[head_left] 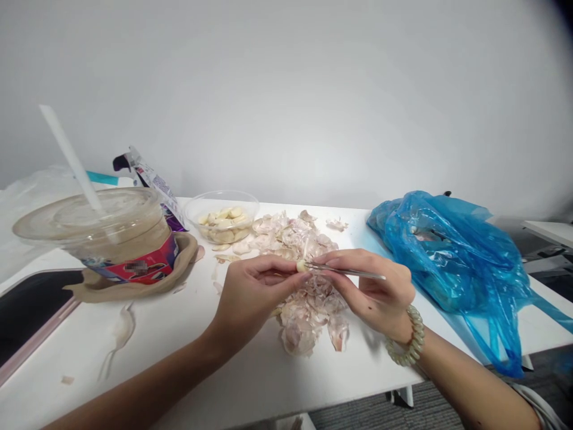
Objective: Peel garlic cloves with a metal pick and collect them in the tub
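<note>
Between the thumb and fingers of my left hand [255,289] is a small pale garlic clove [301,265]. My right hand [373,286] pinches a pair of metal tweezers [353,273], whose tips touch the clove's right side. Both hands are held over a heap of papery garlic skins [298,325] on the white table [250,382]. Behind my left hand stands a clear plastic bowl [250,206] with several peeled cloves [224,218] in it. A coil bracelet [414,340] circles my right wrist.
At left, a lidded drink cup [134,239] with a white straw [71,152] stands in a brown cardboard holder [185,257]. A purple-and-white packet [154,182] leans behind it. A dark flat object with a pink edge [40,310] lies nearer. On the right sits a crumpled blue plastic bag [452,257].
</note>
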Available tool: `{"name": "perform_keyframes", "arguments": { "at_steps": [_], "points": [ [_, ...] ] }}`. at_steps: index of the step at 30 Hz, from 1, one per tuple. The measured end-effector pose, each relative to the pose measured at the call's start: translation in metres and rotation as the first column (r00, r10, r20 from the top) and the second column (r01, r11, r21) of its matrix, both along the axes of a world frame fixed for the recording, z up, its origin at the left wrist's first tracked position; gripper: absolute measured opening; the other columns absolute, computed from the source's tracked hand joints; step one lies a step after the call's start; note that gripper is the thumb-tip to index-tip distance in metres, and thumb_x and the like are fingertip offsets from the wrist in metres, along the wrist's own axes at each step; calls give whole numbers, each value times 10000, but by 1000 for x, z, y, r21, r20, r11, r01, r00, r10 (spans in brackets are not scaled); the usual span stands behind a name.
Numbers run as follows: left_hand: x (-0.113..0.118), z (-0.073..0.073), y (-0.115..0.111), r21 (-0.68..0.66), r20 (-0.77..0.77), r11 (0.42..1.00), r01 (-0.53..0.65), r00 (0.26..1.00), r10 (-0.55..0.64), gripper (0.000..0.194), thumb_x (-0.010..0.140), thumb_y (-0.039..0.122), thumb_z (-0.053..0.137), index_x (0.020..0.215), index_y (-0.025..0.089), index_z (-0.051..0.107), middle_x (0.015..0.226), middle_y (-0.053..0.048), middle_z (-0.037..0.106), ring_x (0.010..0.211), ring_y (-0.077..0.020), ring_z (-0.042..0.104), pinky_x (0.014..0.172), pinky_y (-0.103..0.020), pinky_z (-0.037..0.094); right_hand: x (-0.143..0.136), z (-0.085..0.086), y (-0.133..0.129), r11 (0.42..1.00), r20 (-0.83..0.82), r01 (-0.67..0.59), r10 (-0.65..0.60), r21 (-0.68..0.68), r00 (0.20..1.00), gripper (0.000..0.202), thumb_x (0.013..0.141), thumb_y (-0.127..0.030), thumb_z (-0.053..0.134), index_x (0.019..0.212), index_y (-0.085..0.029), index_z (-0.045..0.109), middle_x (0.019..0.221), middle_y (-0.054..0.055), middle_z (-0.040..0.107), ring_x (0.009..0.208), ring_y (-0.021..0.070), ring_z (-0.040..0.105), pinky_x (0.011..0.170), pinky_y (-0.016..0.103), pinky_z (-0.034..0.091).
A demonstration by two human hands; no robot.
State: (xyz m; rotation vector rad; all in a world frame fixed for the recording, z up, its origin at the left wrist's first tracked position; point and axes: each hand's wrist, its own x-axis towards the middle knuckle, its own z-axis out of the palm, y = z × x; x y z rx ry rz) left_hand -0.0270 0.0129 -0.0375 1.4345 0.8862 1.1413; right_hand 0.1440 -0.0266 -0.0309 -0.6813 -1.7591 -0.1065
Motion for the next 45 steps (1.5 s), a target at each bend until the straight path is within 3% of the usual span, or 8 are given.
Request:
{"name": "perform_keyframes", "arguments": {
  "at_steps": [16, 29, 45],
  "points": [
    [-2, -3, 1, 18, -28, 1000, 20, 999, -19, 103, 574, 210, 788, 648, 208, 717, 660, 24, 727, 639, -141, 680, 600, -185, 561, 1, -3, 1, 1000, -62, -12, 11, -16, 998, 314, 702, 34, 657, 945, -166, 648, 829, 52, 722, 759, 191, 700, 641, 339, 610],
    [2, -2, 3, -105, 44, 994, 23, 999, -19, 176, 563, 210, 798, 720, 184, 723, 714, 6, 754, 707, -155, 700, 670, -202, 574, 2, -4, 3, 998, -118, 57, -56, 7, 991, 297, 705, 7, 662, 919, -198, 669, 795, 21, 726, 742, 195, 701, 639, 341, 608],
    [0, -3, 4, 55, -4, 997, 52, 999, -52, 130, 626, 212, 766, 751, 222, 732, 770, 28, 746, 748, -127, 688, 684, -165, 559, 0, -3, 2, 998, -122, -64, 65, 12, 990, 384, 678, 64, 651, 976, -180, 651, 823, 51, 717, 757, 203, 696, 616, 366, 609]
  ]
}}
